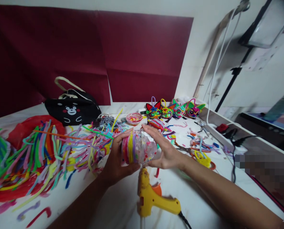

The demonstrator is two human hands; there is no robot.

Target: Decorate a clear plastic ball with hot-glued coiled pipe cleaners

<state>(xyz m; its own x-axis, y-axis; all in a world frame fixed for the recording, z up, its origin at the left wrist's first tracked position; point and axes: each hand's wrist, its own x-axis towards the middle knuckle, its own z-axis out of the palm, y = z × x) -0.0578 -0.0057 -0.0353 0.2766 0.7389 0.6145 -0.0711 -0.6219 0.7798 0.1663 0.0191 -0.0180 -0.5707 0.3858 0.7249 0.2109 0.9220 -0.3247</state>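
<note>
Between my two hands is a clear plastic bottle (144,149), held on its side above the table. Bands of pink, yellow and purple pipe cleaner (129,149) wrap its left end; the right part is bare, with coloured specks on it. My left hand (116,159) is closed round the wrapped end, thumb below. My right hand (167,148) grips the bare end, fingers over the top and thumb underneath. Just under the bottle lies a yellow hot glue gun (148,195), its nozzle pointing away from me and close to the bottle.
Loose pipe cleaners (84,143) cover the left side, many on a red plastic bag (15,133). Behind are a black bag (71,109), a pink-rimmed bowl (134,118) and several colourful animal-head ornaments (167,111). At right lie scissors (183,147) and a power strip (234,144) with cables.
</note>
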